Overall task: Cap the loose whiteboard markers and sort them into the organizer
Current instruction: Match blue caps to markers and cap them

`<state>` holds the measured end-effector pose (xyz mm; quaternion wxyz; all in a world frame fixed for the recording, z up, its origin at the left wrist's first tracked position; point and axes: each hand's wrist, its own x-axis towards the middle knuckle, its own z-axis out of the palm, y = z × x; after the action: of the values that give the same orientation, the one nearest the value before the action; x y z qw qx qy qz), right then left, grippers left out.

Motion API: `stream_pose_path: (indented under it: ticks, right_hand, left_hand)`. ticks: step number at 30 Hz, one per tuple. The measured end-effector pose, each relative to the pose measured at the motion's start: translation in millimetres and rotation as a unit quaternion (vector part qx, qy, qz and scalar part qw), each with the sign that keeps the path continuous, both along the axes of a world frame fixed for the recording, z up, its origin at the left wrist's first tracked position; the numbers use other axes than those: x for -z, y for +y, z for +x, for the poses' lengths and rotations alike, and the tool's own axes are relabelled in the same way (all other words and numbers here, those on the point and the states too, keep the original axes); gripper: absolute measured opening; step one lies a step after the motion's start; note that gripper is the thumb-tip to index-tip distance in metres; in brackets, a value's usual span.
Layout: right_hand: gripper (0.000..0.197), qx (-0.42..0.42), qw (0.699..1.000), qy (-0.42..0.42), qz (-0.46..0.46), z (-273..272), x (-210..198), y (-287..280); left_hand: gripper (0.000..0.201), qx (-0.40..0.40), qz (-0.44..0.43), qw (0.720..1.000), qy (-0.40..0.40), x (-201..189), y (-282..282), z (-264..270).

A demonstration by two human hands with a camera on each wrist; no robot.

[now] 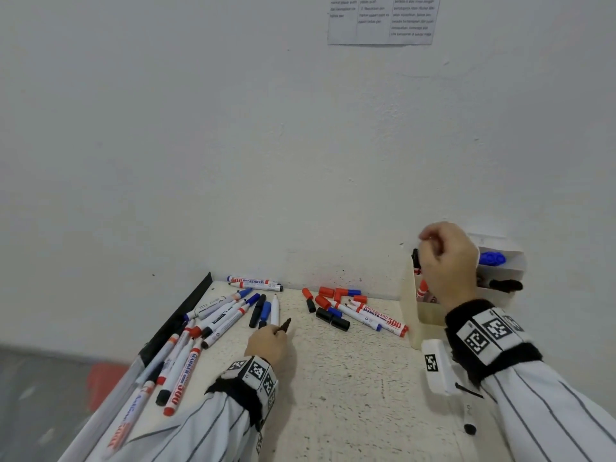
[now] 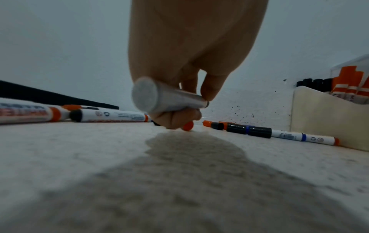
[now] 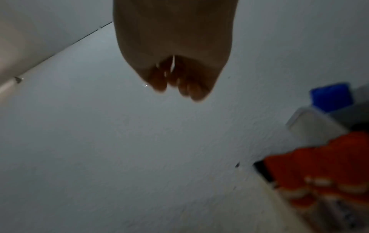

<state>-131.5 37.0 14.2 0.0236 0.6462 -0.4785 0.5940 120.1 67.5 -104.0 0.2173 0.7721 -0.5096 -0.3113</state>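
Note:
My left hand [image 1: 266, 343] rests on the table and grips an uncapped marker [image 2: 159, 97] with a white barrel; its dark tip [image 1: 285, 325] points away from me. My right hand [image 1: 446, 261] hovers over the cream organizer [image 1: 430, 316] at the right, fingers [image 3: 179, 85] curled in with nothing visible in them. Red-capped markers [image 1: 422, 290] stand in the organizer's front compartment. Blue caps [image 1: 491, 258] and a black one [image 1: 506, 285] show in the compartments behind my hand. Loose markers [image 1: 213, 318] lie in a heap at the left.
Loose red, blue and black caps and two markers [image 1: 336, 306] lie mid-table near the wall. A white block with a printed tag [image 1: 436, 366] sits before the organizer, and a black-capped marker [image 1: 468, 420] lies below it. A black strip [image 1: 186, 311] edges the table's left side.

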Motion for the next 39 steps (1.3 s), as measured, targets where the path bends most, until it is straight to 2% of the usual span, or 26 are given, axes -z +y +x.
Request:
stream_pose_path:
  ticks: [1,3,5,8,9,10,12,14,16,21,25,27,29,30,32,34,37,39]
  right_hand:
    - [0.017,-0.035,0.996,0.02,0.079,15,2,-1]
    - [0.017,-0.099,0.964,0.082,0.233,41,18,-4]
    - [0.019,-0.15,0.903,0.171,0.365,61,44,-12]
    - [0.036,-0.177,0.777,0.329,0.506,79,86,-21]
    - [0.041,-0.172,0.754,0.348,0.531,83,96,-22]
    - [0.044,-0.157,0.744,0.352,0.546,84,103,-21]
    - [0.043,-0.114,0.76,0.356,0.532,87,113,-23]
    - [0.033,-0.073,0.796,0.339,0.496,95,114,-29]
    - [0.033,-0.044,0.822,0.339,0.456,105,112,-35]
    - [0.044,-0.055,0.789,0.415,0.449,130,115,-43]
    - [0.048,-0.054,0.732,0.477,0.483,141,116,-50]
    - [0.047,-0.038,0.723,0.492,0.484,145,118,-54]
    - [0.044,-0.017,0.74,0.495,0.455,152,121,-55]
    - [0.042,-0.02,0.759,0.485,0.433,158,122,-56]
    - [0.04,-0.074,0.796,0.457,0.39,173,122,-57]
    - [0.042,-0.141,0.8,0.452,0.368,189,120,-54]
    - [0.043,-0.194,0.749,0.536,0.337,206,120,-52]
    - [0.041,-0.191,0.717,0.577,0.341,212,122,-52]
  left_hand:
    - [0.034,0.004,-0.002,1.0,-0.001,0,3,4]
    - [0.035,-0.003,-0.01,1.0,0.01,1,8,14]
    - [0.035,-0.023,-0.017,0.999,0.026,2,13,23]
    - [0.036,-0.042,-0.019,0.998,0.035,4,15,33]
    - [0.036,-0.054,-0.024,0.998,0.036,4,15,36]
    - [0.036,-0.069,-0.028,0.996,0.042,3,15,37]
    - [0.035,-0.101,-0.033,0.992,0.063,3,15,38]
    - [0.036,-0.124,-0.033,0.987,0.101,6,15,39]
    - [0.035,-0.126,-0.031,0.984,0.126,7,15,39]
    - [0.033,-0.112,-0.019,0.984,0.138,9,17,35]
    - [0.032,-0.122,-0.023,0.983,0.134,12,16,35]
    - [0.032,-0.148,-0.036,0.981,0.118,13,14,36]
    - [0.034,-0.182,-0.051,0.977,0.099,13,11,39]
    - [0.035,-0.196,-0.05,0.975,0.094,11,10,39]
    - [0.037,-0.213,-0.041,0.972,0.088,10,10,39]
    - [0.036,-0.217,-0.042,0.971,0.088,10,10,38]
    - [0.033,-0.214,-0.048,0.972,0.087,11,13,36]
    - [0.033,-0.213,-0.05,0.971,0.094,11,13,37]
